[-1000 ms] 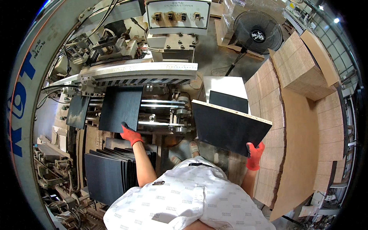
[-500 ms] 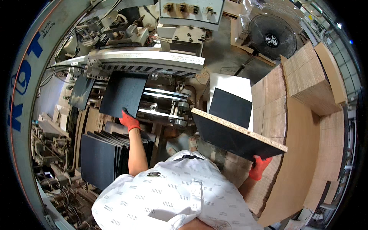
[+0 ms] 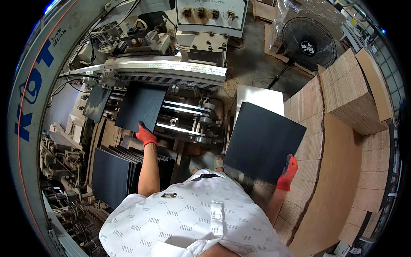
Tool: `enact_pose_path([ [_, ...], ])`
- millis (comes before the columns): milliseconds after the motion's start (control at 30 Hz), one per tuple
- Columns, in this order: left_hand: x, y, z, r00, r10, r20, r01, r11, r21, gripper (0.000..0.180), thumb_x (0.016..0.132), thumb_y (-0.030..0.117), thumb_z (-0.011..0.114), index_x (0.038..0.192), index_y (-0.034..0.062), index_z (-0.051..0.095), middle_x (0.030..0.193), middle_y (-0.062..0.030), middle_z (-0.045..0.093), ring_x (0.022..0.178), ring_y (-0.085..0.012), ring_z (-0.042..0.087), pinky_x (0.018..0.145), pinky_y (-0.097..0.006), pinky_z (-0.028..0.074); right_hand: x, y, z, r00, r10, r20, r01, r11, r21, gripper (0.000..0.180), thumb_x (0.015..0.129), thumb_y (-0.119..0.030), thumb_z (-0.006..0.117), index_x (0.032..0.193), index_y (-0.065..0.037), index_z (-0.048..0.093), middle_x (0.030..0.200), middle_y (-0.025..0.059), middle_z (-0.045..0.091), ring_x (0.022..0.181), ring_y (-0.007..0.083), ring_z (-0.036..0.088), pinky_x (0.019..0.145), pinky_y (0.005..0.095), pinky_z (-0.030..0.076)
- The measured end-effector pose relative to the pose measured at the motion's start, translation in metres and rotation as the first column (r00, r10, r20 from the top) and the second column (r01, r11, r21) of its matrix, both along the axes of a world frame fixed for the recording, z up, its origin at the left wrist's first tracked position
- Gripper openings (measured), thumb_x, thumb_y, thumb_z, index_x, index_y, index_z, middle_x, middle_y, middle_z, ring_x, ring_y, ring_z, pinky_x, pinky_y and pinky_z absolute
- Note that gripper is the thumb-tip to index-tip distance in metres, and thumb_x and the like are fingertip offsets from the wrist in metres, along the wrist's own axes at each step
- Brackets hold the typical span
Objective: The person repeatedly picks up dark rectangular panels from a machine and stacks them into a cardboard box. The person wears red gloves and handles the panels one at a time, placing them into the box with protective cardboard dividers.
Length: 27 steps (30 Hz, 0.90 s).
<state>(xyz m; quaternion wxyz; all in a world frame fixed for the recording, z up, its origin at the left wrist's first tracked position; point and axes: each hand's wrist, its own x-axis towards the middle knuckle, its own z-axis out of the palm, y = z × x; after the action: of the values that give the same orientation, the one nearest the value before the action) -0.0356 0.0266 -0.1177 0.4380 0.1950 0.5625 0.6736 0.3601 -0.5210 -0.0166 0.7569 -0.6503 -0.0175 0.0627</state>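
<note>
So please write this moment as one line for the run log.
left hand: on dark sheet at machine | right hand: holds dark board | sheet stack lower left

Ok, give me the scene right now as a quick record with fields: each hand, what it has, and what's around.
left hand: red glove, on the lower edge of a dark sheet lying on the machine rollers
right hand: red glove, gripping a corner of a second dark sheet, held tilted off to the right
lower left: stack of dark sheets
right side: cardboard stacks
top right: black fan
</note>
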Motion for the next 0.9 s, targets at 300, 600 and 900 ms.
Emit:
enact_pose_path([
  [300,0.0,-0.001,0.002,1.0,-0.012,-0.016,0.012,1.0,0.017,0.05,0.091,0.021,0.075,0.127,-0.01,0.061,0.122,-0.0129,0.067,0.102,-0.0225,0.065,0.092,-0.038,0.052,0.053,0.032,-0.062,0.975,0.044,-0.216,-0.125,0.919,-0.375,0.032,0.098,-0.036,0.069,0.09,-0.005,0.069,0.076,-0.0052,0.054,0.069,0.0071,0.046,0.063,0.0293,0.04],
  [600,0.01,-0.002,0.008,0.825,0.189,-0.532,-0.214,0.977,0.015,0.075,0.086,0.025,0.08,0.138,-0.0103,0.04,0.134,-0.0239,0.057,0.123,-0.0324,0.057,0.107,-0.041,0.043,0.077,0.05,-0.043,0.942,0.333,-0.043,-0.189,0.422,-0.887,0.06,0.089,-0.059,0.068,0.084,0.0,0.074,0.073,0.0138,0.067,0.069,0.0288,0.061,0.067,0.0452,0.045],
  [900,0.056,-0.083,0.077,0.407,-0.183,-0.895,-0.052,0.973,-0.223,0.107,0.07,0.055,0.087,0.154,0.0157,0.035,0.155,-0.0354,0.027,0.143,-0.0552,0.026,0.117,-0.055,0.03,0.108,0.07,0.008,0.847,0.525,0.088,0.012,0.146,-0.989,0.058,0.093,-0.059,0.059,0.079,-0.004,0.067,0.086,0.0158,0.07,0.085,0.0375,0.065,0.073,0.0511,0.047],
])
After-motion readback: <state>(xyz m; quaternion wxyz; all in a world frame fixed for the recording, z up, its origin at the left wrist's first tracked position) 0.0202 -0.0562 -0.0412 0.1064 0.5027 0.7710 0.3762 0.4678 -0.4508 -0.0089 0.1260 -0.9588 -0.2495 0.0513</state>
